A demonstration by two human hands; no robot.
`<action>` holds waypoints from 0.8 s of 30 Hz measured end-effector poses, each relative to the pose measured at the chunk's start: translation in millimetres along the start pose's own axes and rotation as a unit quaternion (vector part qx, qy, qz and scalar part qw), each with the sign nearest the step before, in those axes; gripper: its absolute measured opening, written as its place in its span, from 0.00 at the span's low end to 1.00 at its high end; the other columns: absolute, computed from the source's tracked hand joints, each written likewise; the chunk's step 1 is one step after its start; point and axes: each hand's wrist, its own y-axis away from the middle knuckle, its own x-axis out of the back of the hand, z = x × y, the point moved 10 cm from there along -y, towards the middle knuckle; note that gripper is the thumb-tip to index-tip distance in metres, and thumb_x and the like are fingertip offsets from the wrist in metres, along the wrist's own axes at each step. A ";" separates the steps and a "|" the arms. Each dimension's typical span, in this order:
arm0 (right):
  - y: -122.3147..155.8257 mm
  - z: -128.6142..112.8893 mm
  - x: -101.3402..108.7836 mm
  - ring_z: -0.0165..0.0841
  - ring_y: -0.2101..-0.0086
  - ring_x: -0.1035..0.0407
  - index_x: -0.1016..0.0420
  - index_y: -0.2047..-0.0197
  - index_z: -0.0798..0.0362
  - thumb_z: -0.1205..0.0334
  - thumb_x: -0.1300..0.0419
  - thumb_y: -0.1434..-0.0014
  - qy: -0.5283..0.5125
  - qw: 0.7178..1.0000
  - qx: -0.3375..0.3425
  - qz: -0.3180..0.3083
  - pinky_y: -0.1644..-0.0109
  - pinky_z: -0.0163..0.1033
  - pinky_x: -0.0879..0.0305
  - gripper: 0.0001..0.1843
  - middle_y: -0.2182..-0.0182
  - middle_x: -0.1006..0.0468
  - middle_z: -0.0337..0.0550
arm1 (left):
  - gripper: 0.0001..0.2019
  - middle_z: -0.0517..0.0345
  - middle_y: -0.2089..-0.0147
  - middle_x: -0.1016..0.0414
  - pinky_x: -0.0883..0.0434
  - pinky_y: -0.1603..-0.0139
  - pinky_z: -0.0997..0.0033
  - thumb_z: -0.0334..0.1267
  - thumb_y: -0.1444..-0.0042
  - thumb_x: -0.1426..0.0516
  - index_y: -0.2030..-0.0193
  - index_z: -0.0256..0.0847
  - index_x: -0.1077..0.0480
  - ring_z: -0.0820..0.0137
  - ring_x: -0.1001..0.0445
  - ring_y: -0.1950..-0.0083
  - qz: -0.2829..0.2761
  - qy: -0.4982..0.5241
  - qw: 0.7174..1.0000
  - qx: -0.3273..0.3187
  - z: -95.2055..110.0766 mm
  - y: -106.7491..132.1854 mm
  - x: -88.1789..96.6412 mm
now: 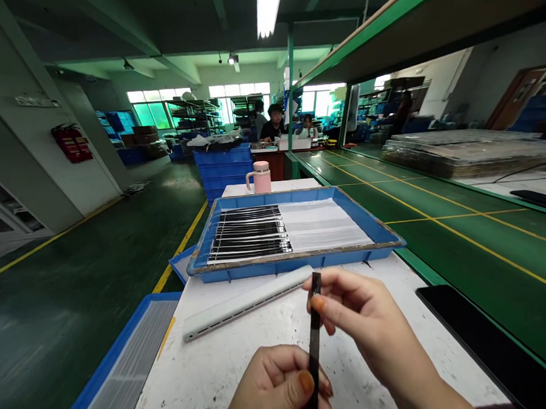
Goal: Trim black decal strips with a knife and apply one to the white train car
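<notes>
A narrow black strip (315, 338) stands nearly upright between my two hands above the white table. My left hand (280, 384) pinches its lower part between thumb and fingers. Near the top end, my right hand (355, 311) grips the same strip with thumb and fingertips. Behind it, a long light-grey slotted bar (247, 303) lies slantwise on the table, its far end close to my right fingertips. Beyond the bar, a blue tray (296, 265) holds a row of black strips (251, 231) on the left and white strips (325, 226) on the right.
A pink mug (262, 179) stands behind the tray. At the lower left is another blue tray (111, 365) with pale strips. A black flat object (479, 339) lies along the table's right edge. Stacked blue crates (226, 170) and seated people (274, 126) are farther back.
</notes>
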 end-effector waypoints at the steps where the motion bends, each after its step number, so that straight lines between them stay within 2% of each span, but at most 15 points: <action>1: -3.7 -3.2 7.7 0.26 0.75 0.33 0.19 0.59 0.51 0.55 0.29 0.44 -0.011 1.000 0.014 0.025 0.73 0.30 0.36 0.12 0.73 0.25 0.39 | 0.24 0.56 0.79 0.27 0.44 0.79 0.82 0.57 0.50 0.33 0.66 0.34 0.26 0.78 0.35 0.81 0.002 0.000 1.000 0.004 -1.2 0.2 0.1; 6: -8.8 -18.8 51.9 0.23 0.74 0.36 0.23 0.61 0.48 0.57 0.33 0.40 -0.085 0.977 0.091 0.172 0.73 0.26 0.40 0.06 0.73 0.28 0.35 | 0.25 0.56 0.80 0.27 0.44 0.79 0.82 0.57 0.53 0.31 0.68 0.33 0.26 0.78 0.35 0.81 0.016 0.005 1.000 0.014 -5.9 2.7 2.4; 9: -6.1 -17.9 57.2 0.22 0.76 0.39 0.24 0.64 0.49 0.56 0.34 0.39 -0.101 0.974 0.093 0.183 0.74 0.26 0.41 0.07 0.74 0.30 0.35 | 0.25 0.57 0.80 0.28 0.44 0.79 0.82 0.58 0.54 0.31 0.68 0.33 0.26 0.78 0.35 0.81 0.014 0.010 1.000 0.015 -7.3 3.5 2.0; 13: -1.4 -10.0 43.0 0.24 0.76 0.37 0.24 0.66 0.50 0.53 0.36 0.36 -0.085 0.986 0.067 0.128 0.74 0.28 0.40 0.10 0.75 0.29 0.36 | 0.24 0.57 0.81 0.29 0.45 0.80 0.82 0.57 0.53 0.31 0.69 0.34 0.26 0.79 0.37 0.82 0.017 0.017 1.000 0.013 -9.6 0.9 3.2; 18: 6.2 -3.2 7.3 0.30 0.67 0.30 0.20 0.57 0.48 0.51 0.31 0.41 -0.020 1.000 0.024 -0.001 0.66 0.32 0.34 0.13 0.67 0.23 0.40 | 0.25 0.59 0.81 0.30 0.43 0.79 0.82 0.57 0.55 0.31 0.70 0.34 0.27 0.80 0.39 0.82 0.010 0.019 1.000 0.013 -12.2 -2.0 3.2; 20: 9.8 -2.3 -5.3 0.32 0.63 0.29 0.20 0.56 0.48 0.52 0.30 0.43 0.004 0.999 0.007 -0.041 0.62 0.34 0.33 0.14 0.64 0.22 0.41 | 0.25 0.58 0.81 0.30 0.43 0.78 0.81 0.58 0.55 0.31 0.70 0.35 0.28 0.80 0.39 0.82 0.008 0.011 1.000 0.012 -9.4 -0.9 1.4; 24: 12.5 -2.9 -13.7 0.31 0.64 0.30 0.19 0.60 0.47 0.53 0.31 0.41 0.024 0.998 -0.006 -0.053 0.60 0.34 0.34 0.09 0.65 0.22 0.38 | 0.27 0.58 0.80 0.29 0.43 0.77 0.81 0.59 0.58 0.30 0.71 0.34 0.29 0.79 0.36 0.80 0.033 -0.008 0.999 0.027 -5.1 3.3 2.1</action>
